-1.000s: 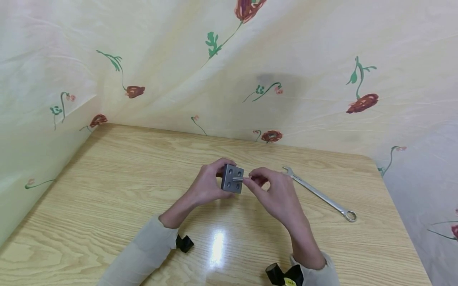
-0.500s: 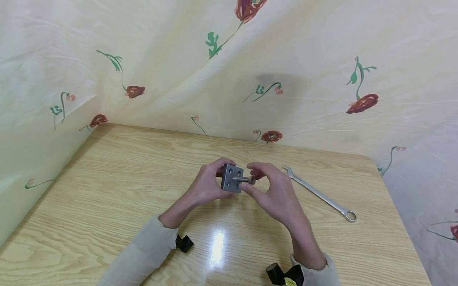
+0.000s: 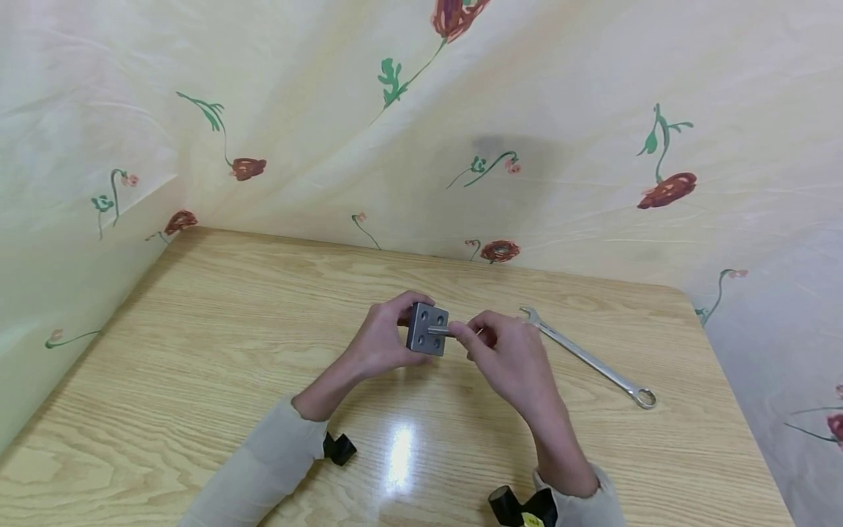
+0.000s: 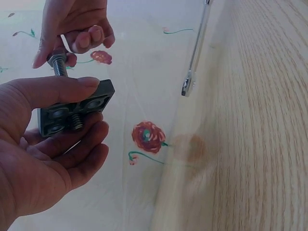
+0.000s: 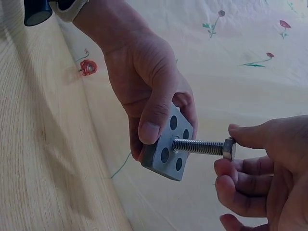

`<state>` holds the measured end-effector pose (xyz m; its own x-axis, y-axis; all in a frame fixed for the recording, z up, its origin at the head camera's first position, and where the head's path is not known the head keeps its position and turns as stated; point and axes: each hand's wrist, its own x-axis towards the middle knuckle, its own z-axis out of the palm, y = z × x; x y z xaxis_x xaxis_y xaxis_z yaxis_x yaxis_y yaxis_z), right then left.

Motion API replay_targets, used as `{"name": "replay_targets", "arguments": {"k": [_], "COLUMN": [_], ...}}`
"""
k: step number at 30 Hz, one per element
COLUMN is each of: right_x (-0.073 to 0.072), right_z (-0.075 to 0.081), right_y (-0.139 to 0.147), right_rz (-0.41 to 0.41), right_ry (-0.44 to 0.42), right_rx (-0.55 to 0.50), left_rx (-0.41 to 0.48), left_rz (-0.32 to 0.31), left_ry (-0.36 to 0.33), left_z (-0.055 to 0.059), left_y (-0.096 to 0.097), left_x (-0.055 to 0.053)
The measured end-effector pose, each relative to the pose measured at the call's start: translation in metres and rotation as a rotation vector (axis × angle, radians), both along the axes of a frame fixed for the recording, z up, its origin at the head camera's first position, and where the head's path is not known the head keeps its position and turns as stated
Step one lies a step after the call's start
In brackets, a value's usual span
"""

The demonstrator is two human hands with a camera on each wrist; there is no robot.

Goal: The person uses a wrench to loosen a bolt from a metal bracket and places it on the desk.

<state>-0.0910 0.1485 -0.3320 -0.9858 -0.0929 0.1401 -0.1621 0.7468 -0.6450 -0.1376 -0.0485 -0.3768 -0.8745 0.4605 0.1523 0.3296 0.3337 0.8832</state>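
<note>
My left hand grips a square grey metal block by its edges, up off the table. The block has several round holes near its corners. A hex bolt runs through its middle, most of the threaded shank sticking out on the right. In the left wrist view, the bolt's threaded tip shows on the block's other side. At the hex bolt head, the thumb and a finger of my right hand pinch it. The head view hides the bolt head behind those fingers.
A combination wrench lies on the wooden table just right of my right hand, its ring end nearer me. Flower-print cloth hangs behind the table and along both sides.
Half a second ago the right fingers were spread and the bolt head showed; now they have closed on it again. The left hand and block have stayed in place.
</note>
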Motion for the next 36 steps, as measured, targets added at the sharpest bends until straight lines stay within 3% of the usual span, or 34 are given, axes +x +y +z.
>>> {"name": "replay_targets", "arguments": {"k": [9, 14, 20, 30, 36], "right_x": [0.0007, 0.0012, 0.0004, -0.0013, -0.001], "right_z": [-0.0021, -0.0023, -0.0006, 0.002, 0.0013], "right_y": [0.0011, 0.0019, 0.0023, 0.0032, 0.001], "right_rz": [0.116, 0.161, 0.154, 0.006, -0.012], "right_ry": [0.237, 0.283, 0.226, -0.023, -0.022], "right_rx": [-0.001, -0.025, -0.002, -0.011, 0.008], "left_rx": [0.004, 0.005, 0.012, 0.006, -0.002], "left_rz": [0.003, 0.004, 0.007, 0.007, 0.014], "left_ry": [0.002, 0.004, 0.001, -0.009, -0.009], "left_z": [-0.0005, 0.0001, 0.0008, -0.0003, -0.0002], "left_y": [0.0003, 0.0005, 0.0002, 0.0005, 0.0009], "left_x": [0.0002, 0.0003, 0.0003, -0.0002, -0.0001]}}
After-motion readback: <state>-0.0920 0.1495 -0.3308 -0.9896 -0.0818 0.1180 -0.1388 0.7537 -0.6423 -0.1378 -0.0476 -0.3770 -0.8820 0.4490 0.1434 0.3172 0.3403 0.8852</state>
